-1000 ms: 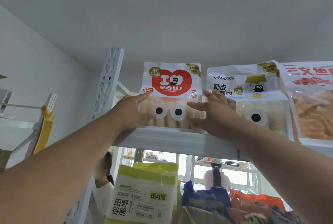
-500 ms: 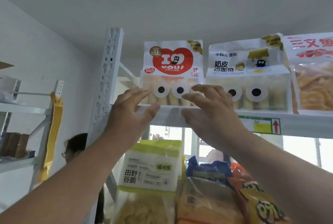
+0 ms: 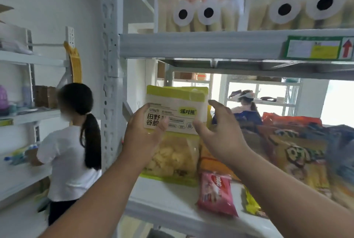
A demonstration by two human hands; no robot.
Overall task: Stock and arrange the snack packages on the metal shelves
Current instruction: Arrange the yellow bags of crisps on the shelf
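Note:
A green-and-white snack bag (image 3: 178, 107) with a clear window of yellow crisps stands upright at the left of the middle metal shelf (image 3: 168, 199). My left hand (image 3: 141, 136) grips its left side, the thumb lying across the front label. Beside the bag's right edge is my right hand (image 3: 220, 134), fingers spread and relaxed, the thumb just at the edge. On the top shelf (image 3: 201, 46) stand a red-heart bag with cartoon eyes (image 3: 197, 7) and a similar white bag (image 3: 298, 3).
A pink wafer pack (image 3: 216, 191) and a yellow pack (image 3: 251, 203) lie on the middle shelf, with orange snack bags (image 3: 293, 151) piled to the right. The shelf's upright post (image 3: 111, 65) is at left. A person (image 3: 70, 151) works at the neighbouring rack; another person (image 3: 247, 101) stands behind.
Both hands left the red-heart bag on the top shelf and came down to the green-and-white bag on the middle shelf. The view dropped with them.

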